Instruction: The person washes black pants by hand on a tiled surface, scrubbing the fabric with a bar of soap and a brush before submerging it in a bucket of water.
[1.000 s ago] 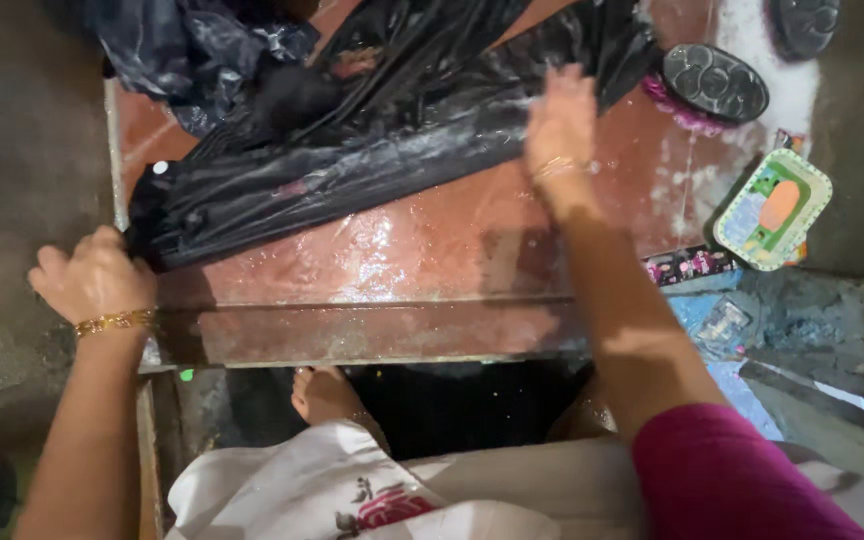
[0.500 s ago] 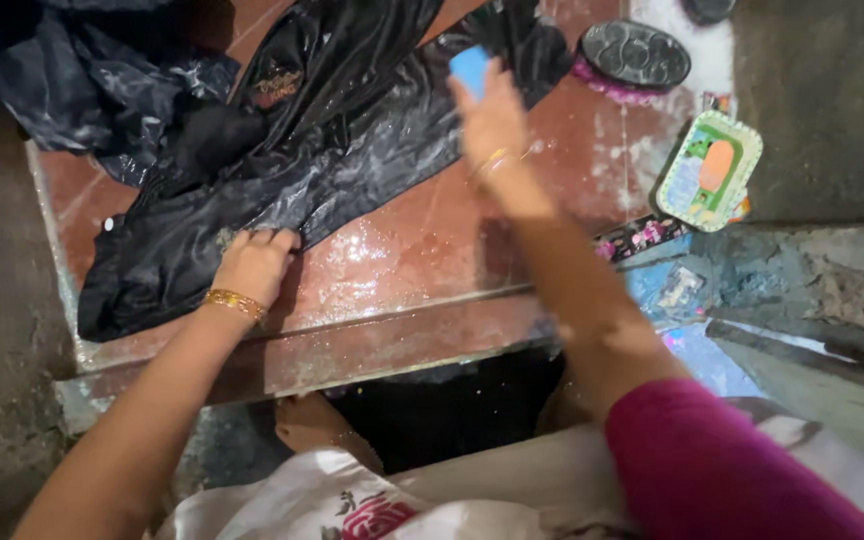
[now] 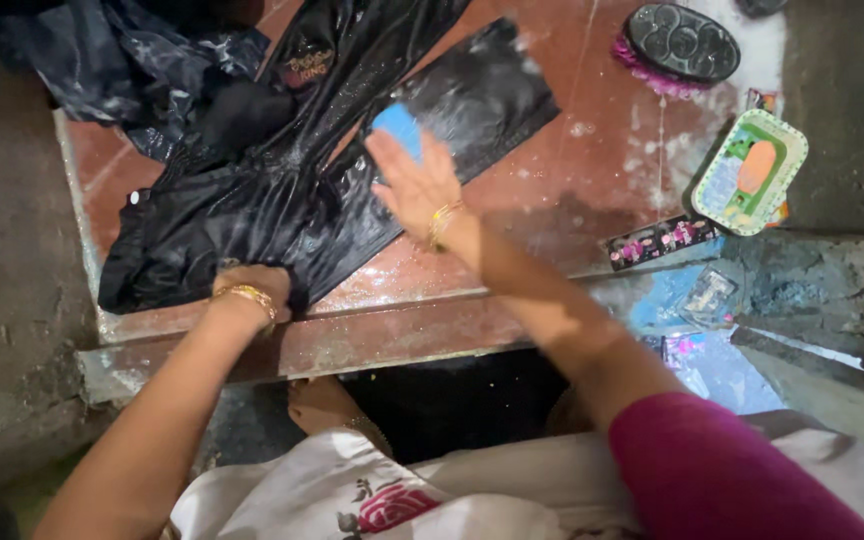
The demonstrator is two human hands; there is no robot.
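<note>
A: Hand pose?
B: Right hand (image 3: pixel 415 185) flat, fingers spread, pressing blue soap bar (image 3: pixel 398 127) onto black garment (image 3: pixel 282 195). Left hand (image 3: pixel 250 285) curled, clamped on garment's near hem.

A: Change vs earlier?
B: Right hand lower, nearer. Left shifted back toward slab edge. Garment leg now smoothed out.

A: Garment look, location?
B: Wet, glossy, sudsy. Spread diagonally on red slab (image 3: pixel 552 190), left of black brush (image 3: pixel 682 42) and green soap dish (image 3: pixel 750 172).

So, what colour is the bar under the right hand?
Blue; the bar shows at the right hand fingertips in the head view.
</note>
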